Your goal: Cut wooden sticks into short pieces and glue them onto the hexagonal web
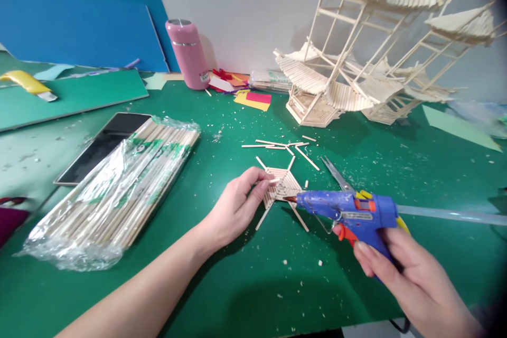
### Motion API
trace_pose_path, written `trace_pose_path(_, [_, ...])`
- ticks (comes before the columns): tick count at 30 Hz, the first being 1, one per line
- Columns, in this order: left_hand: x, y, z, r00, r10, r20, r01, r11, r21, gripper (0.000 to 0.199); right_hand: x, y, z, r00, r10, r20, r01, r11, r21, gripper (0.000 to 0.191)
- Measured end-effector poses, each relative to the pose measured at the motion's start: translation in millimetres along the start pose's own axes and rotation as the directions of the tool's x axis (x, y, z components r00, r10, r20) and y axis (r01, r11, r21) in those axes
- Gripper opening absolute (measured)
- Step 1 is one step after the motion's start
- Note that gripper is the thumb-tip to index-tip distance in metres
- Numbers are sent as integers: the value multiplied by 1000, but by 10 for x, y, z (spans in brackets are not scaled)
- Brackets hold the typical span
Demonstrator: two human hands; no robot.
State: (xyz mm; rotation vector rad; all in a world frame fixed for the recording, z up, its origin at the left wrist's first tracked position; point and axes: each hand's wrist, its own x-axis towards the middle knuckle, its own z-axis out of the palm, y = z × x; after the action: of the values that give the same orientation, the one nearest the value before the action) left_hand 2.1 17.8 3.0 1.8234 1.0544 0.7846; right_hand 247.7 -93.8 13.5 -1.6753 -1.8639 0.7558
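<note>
Stick frame [289,183] lies apart from bag [75,257] of sticks [106,208].

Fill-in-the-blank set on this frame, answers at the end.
1. The right hand grips a blue ____.
2. The left hand is at a small frame made of thin pale ____.
3. The flask by the wall is coloured ____.
4. The tabletop is coloured ____.

Missing words: glue gun; sticks; pink; green.
</note>
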Motion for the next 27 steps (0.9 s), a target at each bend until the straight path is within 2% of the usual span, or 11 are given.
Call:
trace_pose_path(4, [14, -34, -3, 998, 4, 55, -4, 1000, 1, 23, -45, 18, 124, 1000, -12, -22, 10, 995, -100, 36])
trace_pose_path(8, [18, -59, 5, 998, 18, 61, -19, 1000, 18, 21, -63, -43, 201, 999, 29, -40, -32, 997, -75, 35])
trace_pose_path(20, [28, -66, 5, 996, 29, 81, -35, 997, 64, 20, -29, -181, 260, 983, 163, -80, -168, 984, -63, 35])
trace_pose_path(27, [27, -64, 10, 996, 27, 83, -33, 997, 72, 20, -16, -176, 277, 985, 164, -46, -167, 984, -60, 39])
